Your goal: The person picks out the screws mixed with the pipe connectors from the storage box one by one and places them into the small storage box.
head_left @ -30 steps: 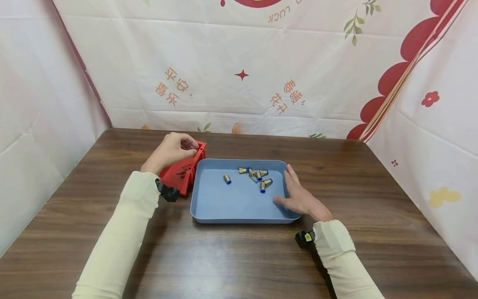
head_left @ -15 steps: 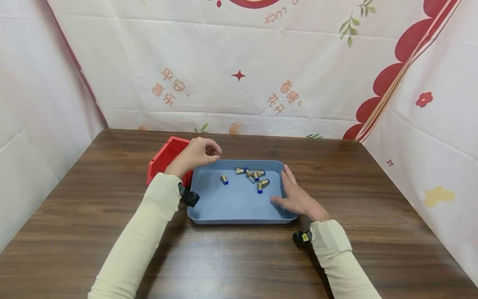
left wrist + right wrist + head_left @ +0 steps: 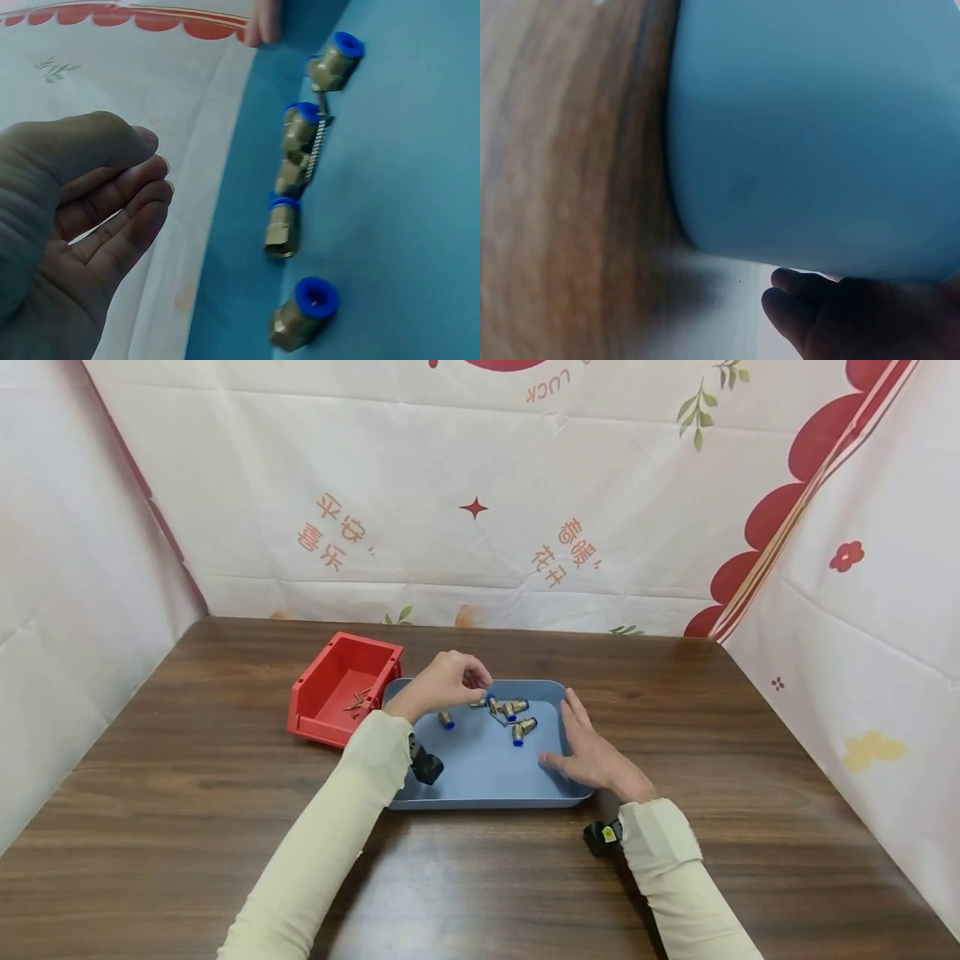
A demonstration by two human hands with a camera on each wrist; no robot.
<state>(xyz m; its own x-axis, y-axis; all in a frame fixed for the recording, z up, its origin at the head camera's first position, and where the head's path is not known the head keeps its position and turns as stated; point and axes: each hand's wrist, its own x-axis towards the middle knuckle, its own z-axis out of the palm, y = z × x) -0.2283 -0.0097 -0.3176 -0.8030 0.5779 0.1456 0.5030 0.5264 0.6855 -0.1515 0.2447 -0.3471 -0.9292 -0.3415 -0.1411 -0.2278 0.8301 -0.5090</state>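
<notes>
My left hand point(image 3: 448, 681) hovers over the back of the blue tray point(image 3: 480, 781). Its fingers are loosely curled; in the left wrist view nothing shows between thumb and fingertips. Below and beside it, brass push-in fittings with blue collars lie in the tray. One fitting point(image 3: 306, 313) lies apart from the cluster of others point(image 3: 518, 734). A thin screw point(image 3: 318, 146) lies among that cluster. My right hand point(image 3: 592, 752) rests at the tray's right wall, fingers straight along the rim and thumb over the inside.
Left of the tray stands a red plastic bin point(image 3: 307, 727) with several small screws point(image 3: 358, 699) in it. Both stand on a brown wooden table point(image 3: 480, 868). A white printed cloth point(image 3: 420, 477) hangs behind the table and at its sides.
My left hand has moved right, from above the red bin to above the tray, uncovering the bin. The right hand stays at the tray wall. The fittings lie as before.
</notes>
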